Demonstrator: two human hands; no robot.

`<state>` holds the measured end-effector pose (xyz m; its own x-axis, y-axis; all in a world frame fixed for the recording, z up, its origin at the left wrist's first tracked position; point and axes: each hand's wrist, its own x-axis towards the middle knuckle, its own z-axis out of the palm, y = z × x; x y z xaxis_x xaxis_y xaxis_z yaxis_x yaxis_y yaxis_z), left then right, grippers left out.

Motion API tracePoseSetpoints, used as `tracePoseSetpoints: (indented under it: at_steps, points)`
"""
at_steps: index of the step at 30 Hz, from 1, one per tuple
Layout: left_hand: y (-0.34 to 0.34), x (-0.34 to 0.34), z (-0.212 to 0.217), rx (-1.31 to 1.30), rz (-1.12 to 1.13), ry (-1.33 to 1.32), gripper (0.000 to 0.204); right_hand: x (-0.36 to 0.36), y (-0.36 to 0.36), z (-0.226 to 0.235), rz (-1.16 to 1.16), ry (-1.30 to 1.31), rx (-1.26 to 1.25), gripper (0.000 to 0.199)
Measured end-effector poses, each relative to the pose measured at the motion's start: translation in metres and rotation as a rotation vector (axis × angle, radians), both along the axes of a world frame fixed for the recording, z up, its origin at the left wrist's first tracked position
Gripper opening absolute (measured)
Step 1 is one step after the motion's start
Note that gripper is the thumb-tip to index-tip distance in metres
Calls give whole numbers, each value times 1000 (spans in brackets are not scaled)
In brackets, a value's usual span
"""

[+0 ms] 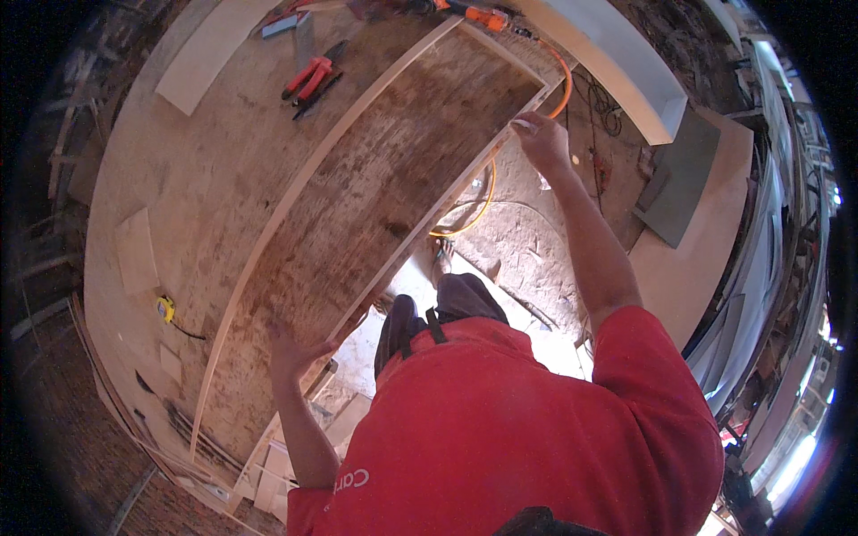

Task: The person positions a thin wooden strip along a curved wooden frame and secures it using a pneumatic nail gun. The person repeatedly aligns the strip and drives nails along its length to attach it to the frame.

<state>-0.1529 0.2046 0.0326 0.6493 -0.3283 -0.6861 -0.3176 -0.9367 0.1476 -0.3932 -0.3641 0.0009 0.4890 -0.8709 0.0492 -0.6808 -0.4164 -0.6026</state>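
Note:
A long frame of thin pale wooden strips [295,207] lies on the stained plywood workbench [210,152] before me, reaching from the far right to the near left. My right hand [542,143] is at its near strip [427,225], close to the far right corner. Those fingers are closed in a pinch; a small whitish bit shows at the tips, too small to name. Toward the other end, my left hand [290,353] rests at the same strip, thumb stretched out and fingers apart, slightly blurred. Nothing shows in its grasp.
Red-handled pliers [313,79] and a yellow tape measure [166,309] lie beyond the frame. An orange power tool [483,16] sits at the far end, its orange cord [567,85] hanging past the corner. A curved pale panel [617,62] stands at the right.

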Motion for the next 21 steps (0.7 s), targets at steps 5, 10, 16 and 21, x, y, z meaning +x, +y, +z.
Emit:
tracePoseSetpoints:
  at_steps: [5,10,16,21]
  points:
    - [53,2,-67,-49,-83,-68,159,6,21,-3,64,38,-60,23]
    - [1,-9,-7,16,12,-61,160,5,47,-2,116,-17,-45,23]
    - [16,-7,-20,-74,57,-52,156,14,83,2,131,3,37,21]
    - [15,-11,-13,-135,78,-83,152,20,114,6,180,-20,-6,17]
